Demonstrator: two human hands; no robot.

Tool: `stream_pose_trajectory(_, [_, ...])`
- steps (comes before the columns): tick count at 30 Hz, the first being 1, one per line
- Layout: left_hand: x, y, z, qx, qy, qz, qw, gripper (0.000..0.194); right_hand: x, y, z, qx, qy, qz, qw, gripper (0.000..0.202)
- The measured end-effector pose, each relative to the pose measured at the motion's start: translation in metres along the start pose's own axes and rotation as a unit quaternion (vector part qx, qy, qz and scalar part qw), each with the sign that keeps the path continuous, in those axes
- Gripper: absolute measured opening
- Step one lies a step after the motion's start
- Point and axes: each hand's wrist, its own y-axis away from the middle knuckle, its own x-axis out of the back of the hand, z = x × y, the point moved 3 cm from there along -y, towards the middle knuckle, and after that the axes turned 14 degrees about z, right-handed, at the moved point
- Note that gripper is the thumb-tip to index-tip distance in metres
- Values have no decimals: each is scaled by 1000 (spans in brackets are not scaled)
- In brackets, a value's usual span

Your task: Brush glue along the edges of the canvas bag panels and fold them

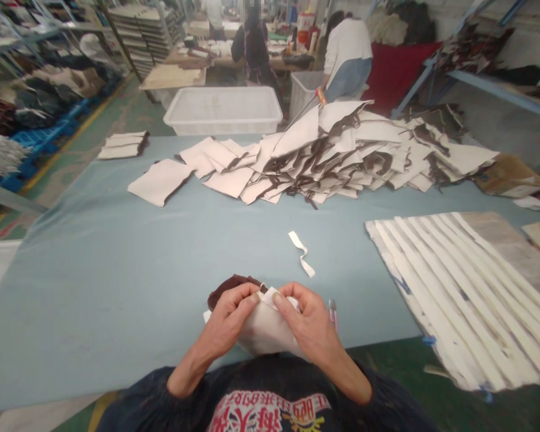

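Note:
A cream fabric piece with a dark brown part is held up at the near edge of the table. My left hand pinches its upper edge between thumb and fingers. Close beside it, my right hand is closed on the same edge, its thumb pressing on a narrow white strip lying along the cream fabric. The fingers behind the fabric are hidden. Just right of my right hand lies a small slim tool, partly covered. A loose, curled white strip rests farther up the table.
A large heap of cream and brown fabric pieces covers the back of the blue-grey table. At the right, a board with long white strips overhangs the near edge. Behind stand a white plastic tub and a person in white.

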Motion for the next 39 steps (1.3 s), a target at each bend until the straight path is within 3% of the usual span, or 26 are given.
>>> stream_pose_trajectory(15, [-1,5,-26,14,64,62,996,26,-22,1,3,0,15,76,997,40])
stream_pose_trajectory(26, [5,8,-35,2,33,68,997,25,-28,6,7,1,103,83,991,39])
stream_pose_trajectory(33, [5,7,-39,1,34,79,996,24,-35,3,17,8,85,73,994,37])
stream_pose_trajectory(39, [6,5,-47,9,54,81,995,21,-38,2,17,45,156,106,981,34])
